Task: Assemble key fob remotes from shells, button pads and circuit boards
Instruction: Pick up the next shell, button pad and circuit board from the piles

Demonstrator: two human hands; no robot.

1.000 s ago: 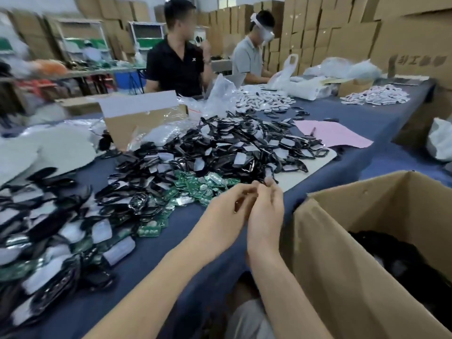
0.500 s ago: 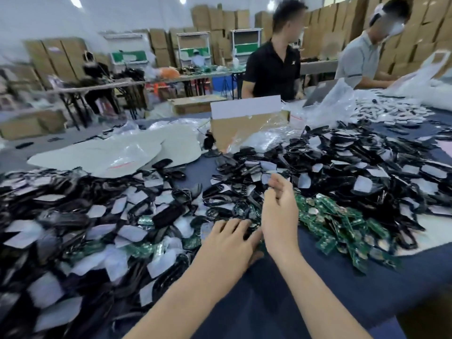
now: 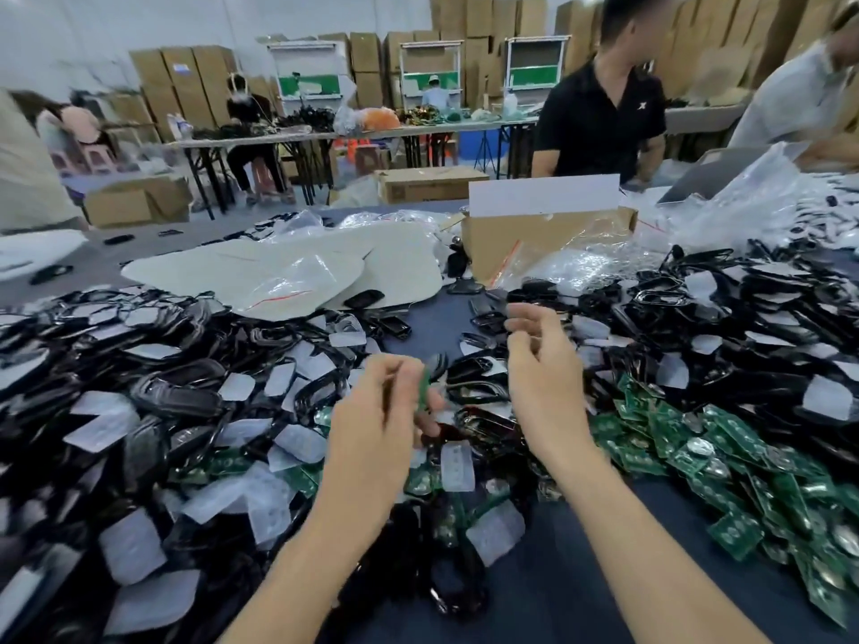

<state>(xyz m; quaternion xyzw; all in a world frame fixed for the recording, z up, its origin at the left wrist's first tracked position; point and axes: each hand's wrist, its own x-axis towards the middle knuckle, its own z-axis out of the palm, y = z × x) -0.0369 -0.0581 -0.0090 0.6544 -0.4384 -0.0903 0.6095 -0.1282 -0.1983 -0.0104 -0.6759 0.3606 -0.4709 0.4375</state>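
Two hands over the heap, left hand (image 3: 372, 425), flat on the pile half a second ago, now lifted and pinching one green circuit board (image 3: 424, 388), right hand (image 3: 544, 378) moved apart from it, fingers loosely curled, empty, black shells (image 3: 186, 388) and white button pads (image 3: 458, 467) heaped beyond counting, loose boards (image 3: 725, 453) at right on the blue tabletop (image 3: 581, 574), one open carton (image 3: 548, 239) behind.

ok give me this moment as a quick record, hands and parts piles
left hand: pinches a green circuit board
right hand: raised beside it, fingers loosely curled, nothing seen in it
circuit board heap: green, right of the hands
shells: black heaps, left and right
button pads: pale, scattered among the shells
table: blue cover
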